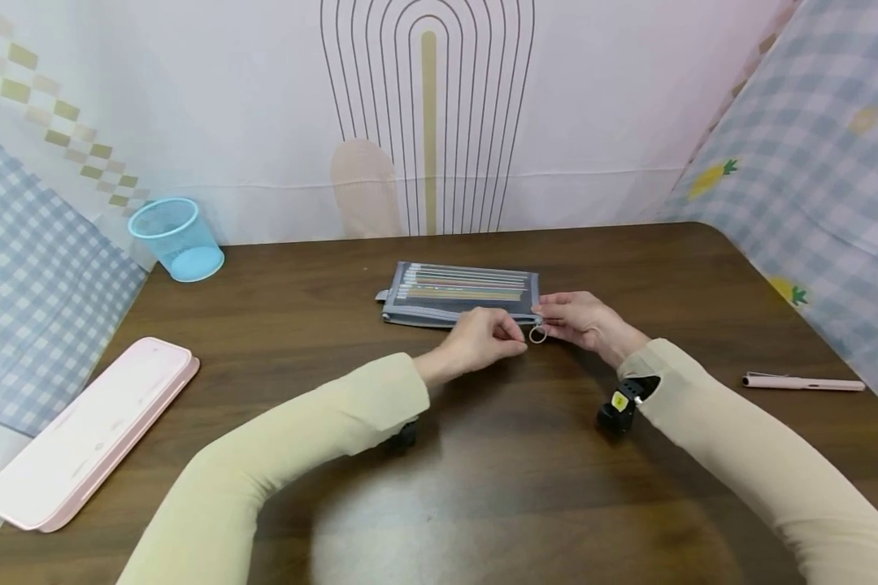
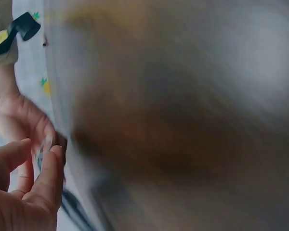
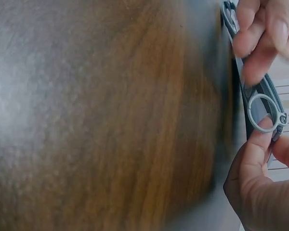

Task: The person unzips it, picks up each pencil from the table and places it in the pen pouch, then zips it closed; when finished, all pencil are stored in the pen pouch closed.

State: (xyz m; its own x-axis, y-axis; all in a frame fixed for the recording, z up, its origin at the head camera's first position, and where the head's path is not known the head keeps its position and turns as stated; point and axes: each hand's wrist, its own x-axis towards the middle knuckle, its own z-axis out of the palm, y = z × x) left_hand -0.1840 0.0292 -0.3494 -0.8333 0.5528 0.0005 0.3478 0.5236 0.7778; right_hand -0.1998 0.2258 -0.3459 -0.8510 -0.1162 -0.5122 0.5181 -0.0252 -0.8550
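Observation:
A grey zippered pencil pouch (image 1: 468,294) with a see-through front lies on the table, several pencils (image 1: 461,284) showing inside. My right hand (image 1: 585,325) pinches its near right corner, by the zipper end. From that end hangs a metal ring (image 3: 263,113), which lies over the right fingertips in the right wrist view. My left hand (image 1: 483,337) hovers in front of the pouch's zipper edge, just left of the ring. In the left wrist view its thumb and fingers (image 2: 47,178) are apart with nothing between them.
A light blue mesh pen cup (image 1: 178,240) stands at the back left of the brown table (image 1: 439,504). A pale pink case (image 1: 91,435) lies along the left edge. On the right lies a pink pen (image 1: 803,382). A patterned cloth (image 1: 600,106) hangs behind.

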